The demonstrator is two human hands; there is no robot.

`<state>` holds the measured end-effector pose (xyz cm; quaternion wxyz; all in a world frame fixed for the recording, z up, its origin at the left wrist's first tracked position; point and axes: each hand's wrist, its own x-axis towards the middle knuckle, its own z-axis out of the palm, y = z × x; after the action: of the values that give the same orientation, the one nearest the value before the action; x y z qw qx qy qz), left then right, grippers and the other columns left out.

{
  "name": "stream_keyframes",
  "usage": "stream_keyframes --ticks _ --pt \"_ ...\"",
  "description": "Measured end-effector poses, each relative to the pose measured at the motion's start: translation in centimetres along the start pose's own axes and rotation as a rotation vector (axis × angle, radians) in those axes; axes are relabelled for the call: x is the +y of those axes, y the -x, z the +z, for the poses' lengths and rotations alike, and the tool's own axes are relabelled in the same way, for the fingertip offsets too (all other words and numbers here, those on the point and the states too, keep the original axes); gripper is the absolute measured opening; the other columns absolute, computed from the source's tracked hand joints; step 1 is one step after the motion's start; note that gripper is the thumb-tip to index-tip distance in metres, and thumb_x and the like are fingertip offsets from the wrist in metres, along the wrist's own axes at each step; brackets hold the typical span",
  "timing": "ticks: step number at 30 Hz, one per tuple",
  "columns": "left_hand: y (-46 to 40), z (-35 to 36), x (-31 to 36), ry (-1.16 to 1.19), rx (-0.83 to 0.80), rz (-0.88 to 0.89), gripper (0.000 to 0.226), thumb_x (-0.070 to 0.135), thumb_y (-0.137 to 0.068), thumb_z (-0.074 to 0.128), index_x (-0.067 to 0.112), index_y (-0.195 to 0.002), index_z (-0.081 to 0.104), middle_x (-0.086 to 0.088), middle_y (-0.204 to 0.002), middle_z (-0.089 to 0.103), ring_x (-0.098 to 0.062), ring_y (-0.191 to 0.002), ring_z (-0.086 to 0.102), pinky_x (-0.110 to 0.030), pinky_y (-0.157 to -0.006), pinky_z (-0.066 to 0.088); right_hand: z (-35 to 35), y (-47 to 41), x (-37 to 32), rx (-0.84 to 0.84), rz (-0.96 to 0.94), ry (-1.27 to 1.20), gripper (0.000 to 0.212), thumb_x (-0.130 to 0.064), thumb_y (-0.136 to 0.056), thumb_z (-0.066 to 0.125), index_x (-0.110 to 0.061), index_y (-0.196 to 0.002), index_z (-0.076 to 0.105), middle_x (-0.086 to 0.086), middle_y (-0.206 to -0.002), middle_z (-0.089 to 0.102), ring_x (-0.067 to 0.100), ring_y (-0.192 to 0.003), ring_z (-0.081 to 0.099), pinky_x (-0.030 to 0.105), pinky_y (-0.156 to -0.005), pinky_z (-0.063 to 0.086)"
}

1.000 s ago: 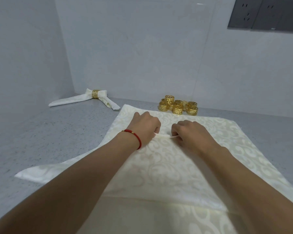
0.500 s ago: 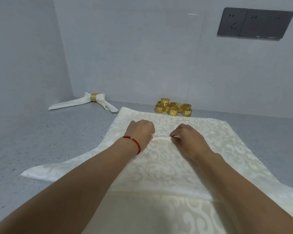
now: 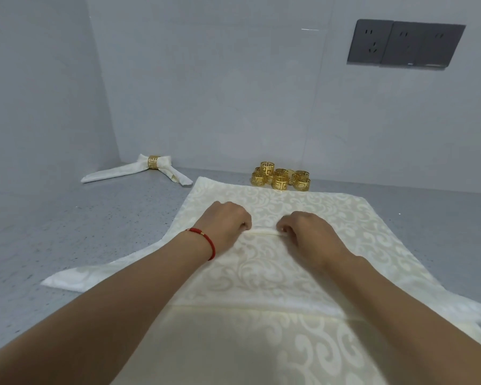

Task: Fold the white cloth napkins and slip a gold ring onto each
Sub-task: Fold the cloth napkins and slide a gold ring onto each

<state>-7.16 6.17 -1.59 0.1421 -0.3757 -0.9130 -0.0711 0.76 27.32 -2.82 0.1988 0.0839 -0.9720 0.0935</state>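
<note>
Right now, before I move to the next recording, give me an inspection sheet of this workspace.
Surface: grey speckled counter.
Job's things: spread napkin; finished napkin wearing a ring, far left; pile of gold rings by the wall.
Clutter: nothing seen.
Hands: left hand and right hand each pinch a raised pleat at the napkin's middle.
Cables: nothing seen.
Surroundings: pale tiled walls, dark socket panel.

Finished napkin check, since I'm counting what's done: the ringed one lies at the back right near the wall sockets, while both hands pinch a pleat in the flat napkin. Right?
Not quite. The head view shows the finished napkin at the back left, in the corner. The rest holds: the left hand and right hand pinch a pleat in the flat napkin.
</note>
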Motion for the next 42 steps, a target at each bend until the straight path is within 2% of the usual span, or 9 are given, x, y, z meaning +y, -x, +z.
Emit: stream_keyframes --ticks 4,18,22,25,26,27,28,29,42 --pt "0.1 0.2 0.3 0.328 0.056 -0.250 0.017 0.018 -0.093 0.063 0.023 -0.105 0.074 0.006 -0.085 0.066 -0.016 -0.086 0.062 -0.030 -0.078 0.050 0.6 -0.2 0.5 0.058 0.130 -0.183 0.023 -0.012 -0.100 0.059 -0.010 -0.118 0.073 0.004 -0.108 0.073 0.020 -0.099 0.066 0.032 -0.086 0.052" --pt "1.1 -1.7 0.4 -0.111 -0.108 -0.008 0.039 -0.005 -0.079 0.057 0.032 -0.084 0.066 0.013 -0.083 0.049 -0.014 -0.083 0.050 -0.029 -0.073 0.027 -1.0 1.3 0.3 -0.046 -0.289 0.396 0.023 -0.007 -0.079 0.074 -0.019 -0.092 0.060 -0.003 -0.087 0.058 0.020 -0.080 0.055 0.033 -0.070 0.041" --pt "1.6 -1.1 0.4 -0.010 -0.068 -0.027 0.031 -0.001 -0.077 0.056 0.016 -0.056 0.041 0.005 -0.061 0.034 -0.023 -0.061 0.034 -0.028 -0.054 0.030 -1.7 1.7 -0.4 -0.059 -0.067 0.093 0.016 -0.020 -0.094 0.054 -0.022 -0.089 0.069 -0.007 -0.087 0.065 0.017 -0.081 0.062 0.034 -0.075 0.049" --pt "1.6 -0.3 0.1 0.184 0.083 -0.214 0.032 0.010 -0.083 0.065 0.023 -0.072 0.038 0.008 -0.065 0.047 -0.021 -0.063 0.042 -0.029 -0.064 0.044 -1.0 1.6 -0.2 0.011 0.160 -0.189 0.020 -0.014 -0.099 0.054 -0.018 -0.088 0.070 -0.007 -0.085 0.068 0.015 -0.079 0.063 0.032 -0.071 0.053" --pt "1.6 -0.2 -0.1 0.235 0.084 -0.250 0.015 0.011 -0.084 0.067 0.007 -0.075 0.056 0.007 -0.068 0.054 -0.021 -0.066 0.048 -0.027 -0.066 0.045 -0.5 1.5 0.1 0.011 0.170 -0.185 0.018 -0.014 -0.100 0.056 -0.017 -0.092 0.072 -0.005 -0.089 0.069 0.015 -0.083 0.063 0.032 -0.075 0.053" --pt "1.7 -0.2 0.0 0.229 0.069 -0.269 0.019 0.012 -0.085 0.069 0.029 -0.078 0.073 0.006 -0.068 0.054 -0.021 -0.068 0.050 -0.026 -0.065 0.044 -0.1 1.5 0.4 -0.011 0.159 -0.150 0.016 -0.014 -0.100 0.058 -0.016 -0.098 0.074 -0.003 -0.095 0.069 0.017 -0.090 0.062 0.034 -0.080 0.052" --pt "1.5 0.0 0.0 0.236 0.034 -0.268 0.038 0.011 -0.085 0.069 0.026 -0.081 0.034 0.006 -0.064 0.048 -0.022 -0.067 0.048 -0.024 -0.061 0.040 0.1 1.6 0.5 -0.030 0.135 -0.108 0.015 -0.016 -0.101 0.059 -0.015 -0.104 0.074 0.000 -0.101 0.067 0.019 -0.096 0.059 0.036 -0.086 0.051" --pt "1.5 -0.1 0.0 0.230 0.006 -0.234 0.032 0.008 -0.086 0.067 0.005 -0.078 0.036 0.005 -0.061 0.040 -0.022 -0.065 0.045 -0.024 -0.057 0.034 0.0 1.8 0.6 -0.037 0.100 -0.073 0.016 -0.017 -0.102 0.059 -0.015 -0.107 0.074 0.000 -0.104 0.065 0.021 -0.100 0.055 0.038 -0.089 0.049" --pt "4.0 -0.9 2.5 -0.431 0.028 0.065 0.026 0.002 -0.087 0.053 0.024 -0.078 0.045 0.005 -0.078 0.046 -0.019 -0.074 0.043 -0.032 -0.075 0.029 -2.2 2.9 -1.6 -0.115 -0.280 0.438 0.007 -0.008 -0.089 0.062 -0.014 -0.091 0.059 0.001 -0.084 0.057 0.022 -0.075 0.055 0.032 -0.061 0.032"
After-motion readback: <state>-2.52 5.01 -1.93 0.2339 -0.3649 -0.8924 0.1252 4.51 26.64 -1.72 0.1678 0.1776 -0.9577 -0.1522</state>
